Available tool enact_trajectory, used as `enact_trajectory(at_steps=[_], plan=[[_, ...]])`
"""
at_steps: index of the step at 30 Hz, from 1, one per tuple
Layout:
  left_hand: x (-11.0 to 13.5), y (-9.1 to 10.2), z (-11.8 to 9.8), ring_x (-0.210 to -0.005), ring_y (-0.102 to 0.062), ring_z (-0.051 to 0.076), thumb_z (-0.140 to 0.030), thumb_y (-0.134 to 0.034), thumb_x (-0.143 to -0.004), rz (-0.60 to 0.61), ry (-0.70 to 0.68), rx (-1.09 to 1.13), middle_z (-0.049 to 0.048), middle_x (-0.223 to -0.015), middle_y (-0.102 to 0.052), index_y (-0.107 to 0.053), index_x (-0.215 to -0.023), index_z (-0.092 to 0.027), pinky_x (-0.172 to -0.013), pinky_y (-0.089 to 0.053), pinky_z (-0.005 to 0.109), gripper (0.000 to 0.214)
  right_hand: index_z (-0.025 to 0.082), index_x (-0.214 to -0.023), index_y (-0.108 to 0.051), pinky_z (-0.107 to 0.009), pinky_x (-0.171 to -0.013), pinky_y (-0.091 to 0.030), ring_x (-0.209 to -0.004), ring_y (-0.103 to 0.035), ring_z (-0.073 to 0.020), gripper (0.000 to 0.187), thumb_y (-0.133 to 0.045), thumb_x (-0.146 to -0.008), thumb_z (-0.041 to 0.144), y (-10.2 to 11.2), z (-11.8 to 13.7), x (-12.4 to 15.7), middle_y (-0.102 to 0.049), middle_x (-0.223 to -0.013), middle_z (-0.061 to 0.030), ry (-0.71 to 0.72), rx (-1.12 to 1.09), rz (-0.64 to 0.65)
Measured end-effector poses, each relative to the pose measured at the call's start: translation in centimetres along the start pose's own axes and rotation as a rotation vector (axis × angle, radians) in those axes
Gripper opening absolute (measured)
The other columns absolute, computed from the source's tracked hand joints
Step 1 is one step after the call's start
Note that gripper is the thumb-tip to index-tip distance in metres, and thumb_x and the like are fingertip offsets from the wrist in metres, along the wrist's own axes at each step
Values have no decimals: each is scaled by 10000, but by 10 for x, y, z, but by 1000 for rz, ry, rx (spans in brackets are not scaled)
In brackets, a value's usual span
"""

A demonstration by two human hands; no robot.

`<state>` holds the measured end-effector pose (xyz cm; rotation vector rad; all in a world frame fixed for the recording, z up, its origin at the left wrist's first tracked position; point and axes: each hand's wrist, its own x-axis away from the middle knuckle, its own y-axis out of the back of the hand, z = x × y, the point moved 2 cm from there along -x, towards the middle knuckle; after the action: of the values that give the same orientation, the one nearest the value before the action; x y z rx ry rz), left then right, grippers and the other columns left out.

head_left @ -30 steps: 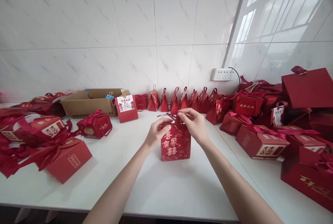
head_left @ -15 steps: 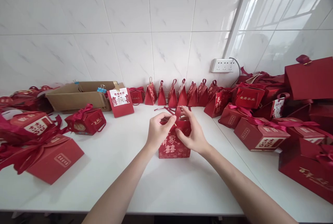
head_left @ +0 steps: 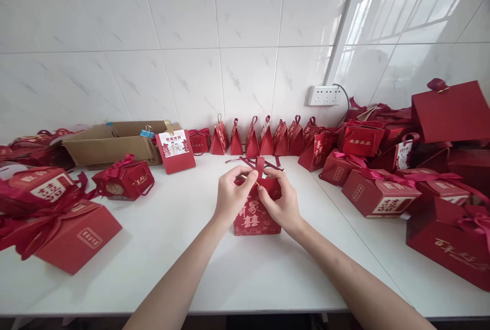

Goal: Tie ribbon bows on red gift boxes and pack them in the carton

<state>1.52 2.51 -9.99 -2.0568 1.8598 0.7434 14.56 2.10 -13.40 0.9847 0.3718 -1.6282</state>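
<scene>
A red gift box [head_left: 256, 217] with pale printed characters stands upright on the white table in front of me. A red ribbon loop [head_left: 260, 166] rises from its top edge. My left hand [head_left: 236, 192] is closed at the box's upper left, thumb and forefinger pinched beside the base of the loop. On the other side, my right hand [head_left: 281, 194] grips the upper right, its thumb on the front and its fingers curled behind the top edge. A tiny gold-coloured piece shows between the two thumbs. Fingers hide much of the box's top.
Wedge-shaped red boxes [head_left: 251, 141] with loops stand in a row by the tiled wall. Ribbon-tied boxes [head_left: 378, 194] pile up on the right, others [head_left: 78, 233] lie left. A cardboard carton [head_left: 111, 148] with blue clips sits at the back left, behind a picture-fronted box [head_left: 176, 152].
The fingers of my right hand have bent down from beside the ribbon loop to the box's top edge, and its thumb has moved closer to my left thumb. The box stays in place.
</scene>
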Motion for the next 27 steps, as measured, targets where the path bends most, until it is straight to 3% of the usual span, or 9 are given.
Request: enact_trajectory(at_steps=[12, 27], plan=[[1, -1, 0, -664, -604, 127, -315, -581, -791, -26, -39, -26, -1, -701, -653, -634, -722, -181, -622, -482, 213, 160, 225, -1045, -467, -281, -569, -478, -652, -571, -140, 230, -512, -828, 287, -2, -2, 2, -602, -888, -24, -96, -52, -1], [2, -1, 2, -673, -605, 119, -318, -589, -794, -16, -44, -5, -5, -706, -650, -636, -733, -176, -632, -483, 200, 161, 216, -1013, -458, -250, -502, -426, -522, -478, -89, 205, -507, -823, 271, -2, -2, 1, -590, -933, -24, -98, -39, -14]])
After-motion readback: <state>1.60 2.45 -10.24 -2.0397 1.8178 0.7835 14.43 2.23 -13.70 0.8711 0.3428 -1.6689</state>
